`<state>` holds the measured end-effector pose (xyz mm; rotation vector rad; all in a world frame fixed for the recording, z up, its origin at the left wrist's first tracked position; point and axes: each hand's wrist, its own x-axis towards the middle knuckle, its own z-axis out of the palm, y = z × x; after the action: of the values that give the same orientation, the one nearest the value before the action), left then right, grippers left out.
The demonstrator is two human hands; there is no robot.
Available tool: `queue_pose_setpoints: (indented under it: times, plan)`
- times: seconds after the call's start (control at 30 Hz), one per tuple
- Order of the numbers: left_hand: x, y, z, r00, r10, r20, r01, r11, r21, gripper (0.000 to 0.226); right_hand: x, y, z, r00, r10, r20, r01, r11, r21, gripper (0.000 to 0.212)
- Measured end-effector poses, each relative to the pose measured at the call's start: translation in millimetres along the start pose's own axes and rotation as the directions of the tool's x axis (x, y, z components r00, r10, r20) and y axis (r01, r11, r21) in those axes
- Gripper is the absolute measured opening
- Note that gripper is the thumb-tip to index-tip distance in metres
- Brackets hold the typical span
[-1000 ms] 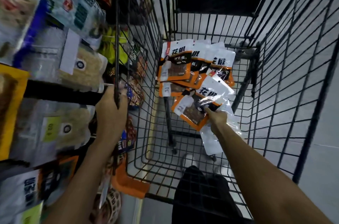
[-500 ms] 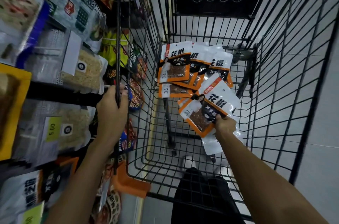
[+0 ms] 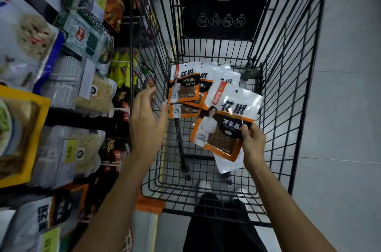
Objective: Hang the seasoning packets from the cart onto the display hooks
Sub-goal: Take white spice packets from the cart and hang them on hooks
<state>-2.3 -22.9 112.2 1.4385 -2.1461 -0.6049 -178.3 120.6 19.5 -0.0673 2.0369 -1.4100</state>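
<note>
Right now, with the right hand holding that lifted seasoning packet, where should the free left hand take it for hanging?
I'd pinch the seasoning packet by its white top strip beside the hang hole, coming from the left with the open left hand. The right hand pinches its right edge, leaving that flat strip free and the hole uncovered.

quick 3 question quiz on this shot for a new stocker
1. True or false: the left hand holds a packet.
2. The right hand grips: A) a shelf B) a packet C) nothing
3. Where do the other packets lie?
Key: 1 false, it is open and holds nothing; 2 B; 3 in the cart.
</note>
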Motion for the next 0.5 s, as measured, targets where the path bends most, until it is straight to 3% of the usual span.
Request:
queue_pose_setpoints:
  times: [0.07,0.13,0.17,0.23,0.33,0.43,0.5]
  plan:
    - [4.3,8.9,16.5,0.933,-0.168,0.319,0.247,0.942,-0.226,0.048,-11.3,-11.8,6.1,0.987,0.051,0.155,-0.066,0.993,0.093,0.020]
    - [5.5,6.6,31.2,0.746,-0.244,0.620,0.561,0.732,-0.387,0.046,-18.9,-16.5,15.7,0.944,0.094,0.317,-0.161,0.968,0.193,0.022]
    - [5.0,-0.7,37.1,0.671,-0.255,0.697,0.658,0.639,-0.399,0.046,-20.3,-16.5,20.4,0.917,0.109,0.384,-0.211,0.949,0.233,0.022]
    - [5.8,-19.7,45.4,0.589,-0.300,0.751,0.742,0.568,-0.355,0.049,-16.7,-12.5,28.6,0.874,0.133,0.468,-0.281,0.923,0.263,0.021]
    - [5.4,-43.5,58.2,0.541,-0.370,0.756,0.799,0.507,-0.324,0.050,0.4,7.0,35.5,0.857,0.168,0.487,-0.291,0.938,0.188,0.023]
    - [6.7,-53.9,67.9,0.578,-0.429,0.694,0.780,0.539,-0.317,0.036,29.3,43.7,36.8,0.937,0.287,0.200,-0.291,0.957,-0.008,0.027]
    - [8.4,-58.9,74.5,0.625,-0.491,0.607,0.746,0.605,-0.280,0.020,48.9,70.5,33.0,0.933,0.360,-0.006,-0.357,0.924,-0.137,0.039]
